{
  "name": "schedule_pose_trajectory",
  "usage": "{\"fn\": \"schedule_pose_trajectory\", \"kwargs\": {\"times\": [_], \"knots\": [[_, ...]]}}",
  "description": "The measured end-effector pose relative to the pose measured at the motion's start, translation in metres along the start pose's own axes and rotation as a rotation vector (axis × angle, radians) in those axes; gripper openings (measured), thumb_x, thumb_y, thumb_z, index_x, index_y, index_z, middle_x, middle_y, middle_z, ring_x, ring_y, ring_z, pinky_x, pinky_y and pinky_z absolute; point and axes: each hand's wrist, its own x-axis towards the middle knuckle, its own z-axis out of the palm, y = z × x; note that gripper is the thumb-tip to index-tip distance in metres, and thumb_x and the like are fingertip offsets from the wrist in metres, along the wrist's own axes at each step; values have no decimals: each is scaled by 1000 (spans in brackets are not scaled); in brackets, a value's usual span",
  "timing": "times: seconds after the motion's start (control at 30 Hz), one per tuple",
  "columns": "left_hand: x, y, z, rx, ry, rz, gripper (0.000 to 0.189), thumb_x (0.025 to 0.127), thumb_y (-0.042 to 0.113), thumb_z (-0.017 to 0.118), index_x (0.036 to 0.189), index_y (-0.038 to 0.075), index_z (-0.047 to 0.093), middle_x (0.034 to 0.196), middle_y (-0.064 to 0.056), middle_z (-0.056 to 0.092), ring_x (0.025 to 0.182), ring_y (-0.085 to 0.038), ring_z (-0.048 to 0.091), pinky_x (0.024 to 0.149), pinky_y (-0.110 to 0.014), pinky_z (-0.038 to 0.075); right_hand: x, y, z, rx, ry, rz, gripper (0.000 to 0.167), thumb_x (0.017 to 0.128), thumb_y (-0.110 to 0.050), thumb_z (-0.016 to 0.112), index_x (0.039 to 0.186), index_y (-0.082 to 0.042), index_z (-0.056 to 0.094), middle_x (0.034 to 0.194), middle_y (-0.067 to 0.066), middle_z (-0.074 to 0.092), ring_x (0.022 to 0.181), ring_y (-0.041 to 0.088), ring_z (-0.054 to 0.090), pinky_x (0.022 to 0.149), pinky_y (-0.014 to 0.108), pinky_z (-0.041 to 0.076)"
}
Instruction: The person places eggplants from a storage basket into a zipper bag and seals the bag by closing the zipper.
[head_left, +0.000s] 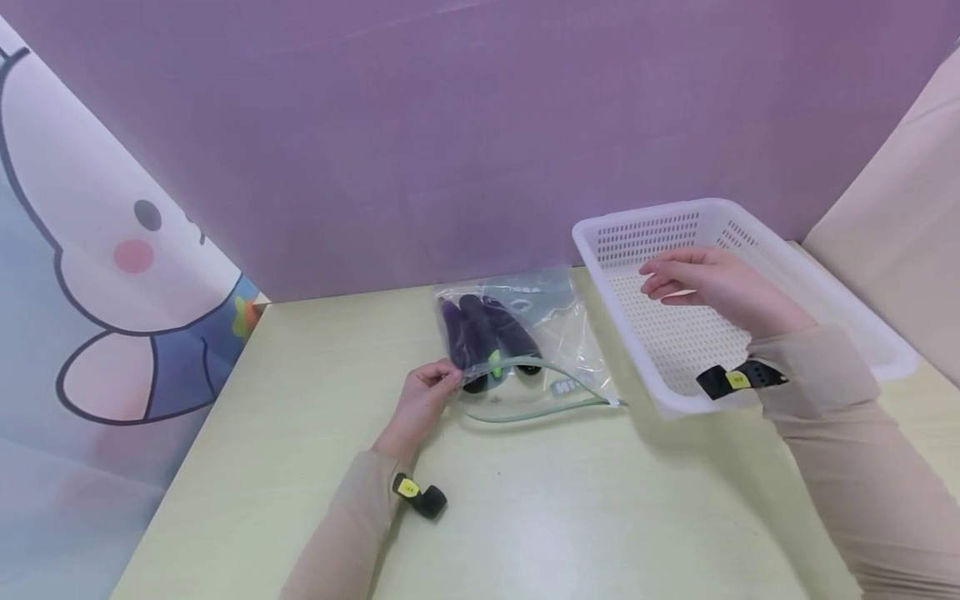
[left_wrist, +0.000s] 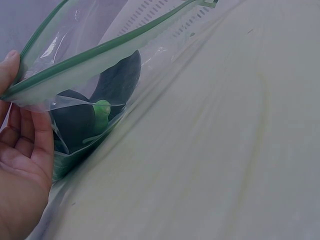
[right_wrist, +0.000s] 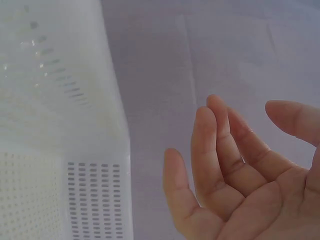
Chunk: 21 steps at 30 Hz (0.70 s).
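My left hand [head_left: 426, 398] pinches the left corner of a clear zip bag [head_left: 573, 337] at its green-edged mouth, which gapes toward me. Several dark purple eggplants [head_left: 510, 329] lie inside the bag. Through the plastic in the left wrist view, a green piece [left_wrist: 101, 111] shows against dark eggplants [left_wrist: 120, 80]. Over the white plastic basket [head_left: 660, 321] hovers my right hand [head_left: 708, 283], its fingers loosely bent and holding nothing. In the right wrist view the thumb of the right hand [right_wrist: 245, 175] stands apart from the other fingers, with the basket wall [right_wrist: 95, 200] to the left.
A pale table [head_left: 300, 417] carries the bag and the basket. Behind them rises a purple wall panel [head_left: 412, 150]. A cloth with a cartoon figure [head_left: 142, 275] hangs at the left, and a pale cloth [head_left: 892, 208] borders the right.
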Motion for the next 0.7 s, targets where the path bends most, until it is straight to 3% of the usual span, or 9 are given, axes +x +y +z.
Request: {"fn": "schedule_pose_trajectory", "kwargs": {"times": [0.1,0.2,0.3,0.4,0.7], "knots": [[0,0,0,0,1,0,44,87,-8,53,68,28,69,69,11,59,63,-3,51,61,-15,44,4,6,-5,24,-11,7,31,100,-26,45,120,-5,56,89,-12,68,86,2,65,81,20,52],[1,-1,0,2,6,-2,44,87,-8,53,68,28,69,69,11,59,63,-3,51,61,-15,44,7,14,-12,109,-42,5,21,101,-22,42,109,-17,60,88,-13,68,85,0,65,79,18,53],[1,-1,0,9,6,2,44,88,-8,53,69,28,69,69,11,59,64,-3,52,61,-15,44,11,20,-21,186,-74,24,22,102,-21,40,99,-27,61,87,-12,68,84,0,65,77,17,53],[1,-1,0,16,0,13,45,88,-9,52,69,29,69,69,11,59,64,-3,52,61,-15,44,15,25,-28,210,-74,66,20,102,-22,40,99,-27,60,86,-11,68,84,0,65,77,17,54],[1,0,0,20,2,2,44,88,-8,52,69,27,69,69,10,59,64,-4,52,61,-15,45,25,34,-42,137,-56,158,19,102,-28,39,110,-18,52,86,-14,65,83,-2,63,79,18,53]]}}
